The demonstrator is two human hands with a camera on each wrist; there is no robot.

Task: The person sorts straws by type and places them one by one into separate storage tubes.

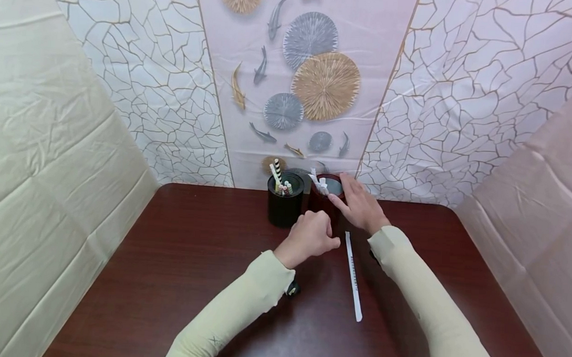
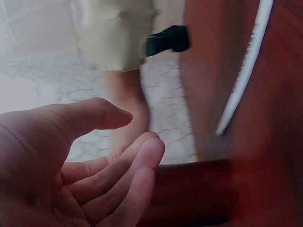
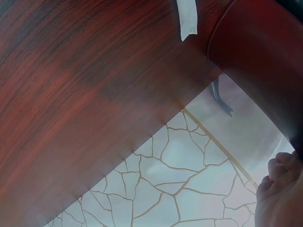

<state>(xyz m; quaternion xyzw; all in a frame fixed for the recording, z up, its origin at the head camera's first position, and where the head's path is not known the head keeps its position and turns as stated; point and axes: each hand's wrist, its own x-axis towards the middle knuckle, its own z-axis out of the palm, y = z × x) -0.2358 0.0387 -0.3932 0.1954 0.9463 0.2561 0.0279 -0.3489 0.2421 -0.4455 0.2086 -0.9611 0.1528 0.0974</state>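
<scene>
A black cup (image 1: 285,207) with several straws (image 1: 278,179), some striped, stands at the back of the table. Right of it is a dark red cup (image 3: 258,52) with crumpled white paper (image 1: 321,186) at its mouth. My right hand (image 1: 361,205) is at this cup's right side, fingers extended along the rim and thumb reaching over the near edge. My left hand (image 1: 309,234) hovers in front of both cups; the left wrist view shows its fingers (image 2: 142,156) loosely bent with nothing between them. A straw in a white paper wrapper (image 1: 353,278) lies on the table, right of the left hand.
The dark brown wooden table (image 1: 169,279) ends just behind the cups, against a patterned cloth (image 1: 175,90). Plain pale cloth hangs at the left (image 1: 54,191) and right sides. Dark wrist straps show at both cuffs.
</scene>
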